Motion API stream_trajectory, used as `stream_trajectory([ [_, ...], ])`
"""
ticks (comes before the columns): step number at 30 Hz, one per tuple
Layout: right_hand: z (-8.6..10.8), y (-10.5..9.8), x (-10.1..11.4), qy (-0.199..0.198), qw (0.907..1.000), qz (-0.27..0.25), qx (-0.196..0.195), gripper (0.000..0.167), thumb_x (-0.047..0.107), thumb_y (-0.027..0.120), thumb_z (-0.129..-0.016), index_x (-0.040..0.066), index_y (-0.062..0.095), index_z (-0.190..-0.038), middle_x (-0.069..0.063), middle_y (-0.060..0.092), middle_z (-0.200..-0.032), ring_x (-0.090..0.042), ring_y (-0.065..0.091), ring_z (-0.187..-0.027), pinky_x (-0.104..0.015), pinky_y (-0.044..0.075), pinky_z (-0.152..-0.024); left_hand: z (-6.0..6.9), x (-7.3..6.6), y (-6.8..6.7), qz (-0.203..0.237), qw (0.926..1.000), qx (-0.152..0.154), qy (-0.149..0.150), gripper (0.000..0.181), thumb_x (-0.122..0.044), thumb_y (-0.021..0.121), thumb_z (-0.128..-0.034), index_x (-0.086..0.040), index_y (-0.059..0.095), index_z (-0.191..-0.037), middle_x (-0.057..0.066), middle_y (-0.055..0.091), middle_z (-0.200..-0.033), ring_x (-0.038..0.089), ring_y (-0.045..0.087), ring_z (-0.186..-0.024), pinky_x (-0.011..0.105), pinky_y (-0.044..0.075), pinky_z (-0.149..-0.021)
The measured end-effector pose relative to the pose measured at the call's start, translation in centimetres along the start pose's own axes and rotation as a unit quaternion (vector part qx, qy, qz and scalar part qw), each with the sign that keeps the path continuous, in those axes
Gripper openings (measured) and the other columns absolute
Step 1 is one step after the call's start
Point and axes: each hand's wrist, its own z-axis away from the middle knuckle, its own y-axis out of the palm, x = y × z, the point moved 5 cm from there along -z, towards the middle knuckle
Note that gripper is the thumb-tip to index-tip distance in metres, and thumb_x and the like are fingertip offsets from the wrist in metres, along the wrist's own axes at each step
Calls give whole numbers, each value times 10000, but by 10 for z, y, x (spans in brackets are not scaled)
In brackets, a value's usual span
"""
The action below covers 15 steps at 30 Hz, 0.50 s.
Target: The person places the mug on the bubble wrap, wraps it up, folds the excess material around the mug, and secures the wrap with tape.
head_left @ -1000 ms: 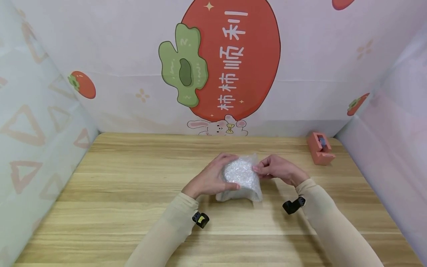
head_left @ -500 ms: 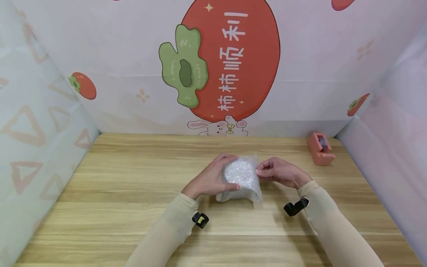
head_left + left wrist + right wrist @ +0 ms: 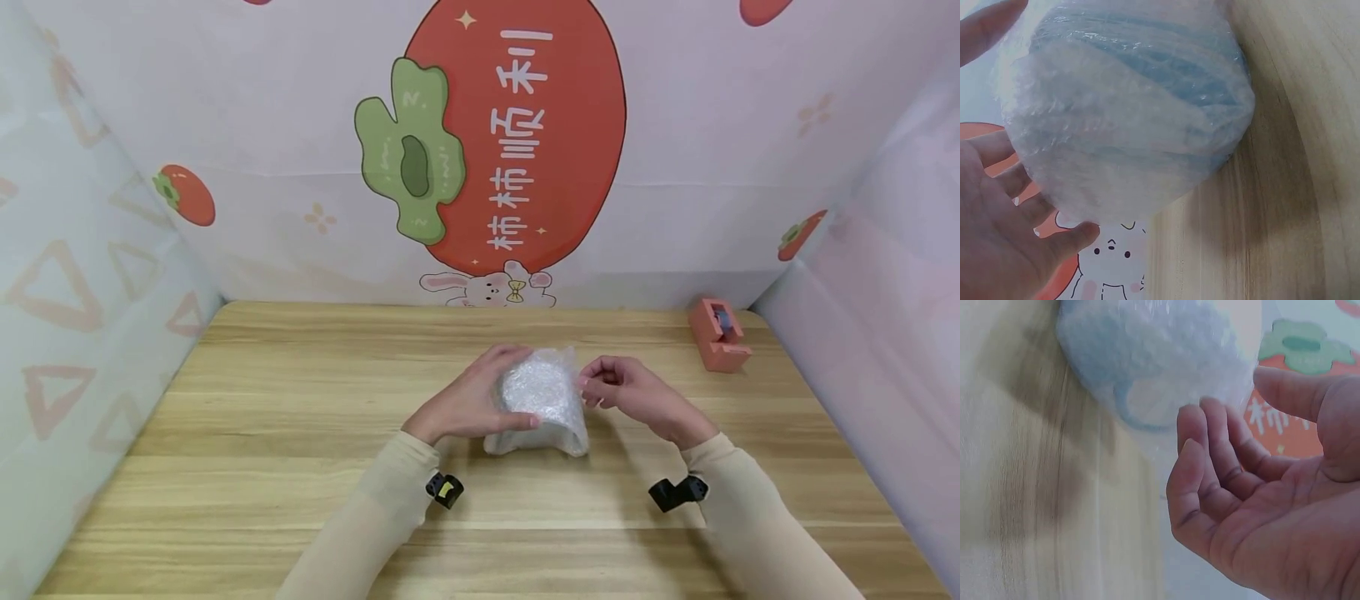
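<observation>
A mug (image 3: 1124, 403) is wrapped in bubble wrap (image 3: 542, 387) near the middle of the table; its blue handle shows through the film in the right wrist view. My left hand (image 3: 478, 398) grips the bundle from the left, fingers over the far side and thumb along the near side. In the left wrist view, blue shows under the layers of wrap. At the bundle's right edge is my right hand (image 3: 626, 390), its fingers half bent. A gap separates thumb and fingertips in the right wrist view; whether they touch the film is hard to tell.
A pink tape dispenser (image 3: 722, 337) with a roll in it stands at the back right of the wooden table (image 3: 300, 500). Printed cloth walls (image 3: 285, 100) enclose the table at the back and both sides.
My right hand has drawn back a little to the right from the wrap's edge, and its pinch has loosened. The left hand and the bundle stay nearly still.
</observation>
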Motion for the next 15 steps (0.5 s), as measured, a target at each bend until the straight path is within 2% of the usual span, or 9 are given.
stream_trajectory([
  [4,10,7,10,-130,9989,365,-267,320,215,643,-1013,-50,565,-1175,-154,636,-979,-333,618,-921,-408,552,-805,3,0,-4,183,9998,-28,-112,948,-408,839,-801,-131,364,-1573,55,370,-1592,273,353,-1444,533,318,-1152],
  [6,14,11,15,-241,9974,560,-379,356,237,680,-990,-38,563,-1184,-135,628,-974,-316,609,-899,-366,548,-768,4,1,-5,277,9993,-98,-227,927,-411,828,-815,-155,363,-1575,47,373,-1595,280,337,-1457,553,305,-1155],
  [11,23,21,23,-396,9917,1045,-643,453,291,755,-931,-8,558,-1209,-89,604,-974,-228,588,-876,-306,522,-714,10,-1,-7,243,9968,-590,-475,827,-445,811,-829,-174,450,-1521,41,424,-1557,295,364,-1439,610,332,-1120],
  [15,27,27,26,-507,9862,1378,-770,530,309,797,-891,-10,549,-1233,-93,593,-1023,-212,603,-906,-331,539,-739,17,-8,-8,-76,9934,-1010,-544,771,-464,812,-824,-146,519,-1462,65,457,-1526,306,392,-1414,603,361,-1104],
])
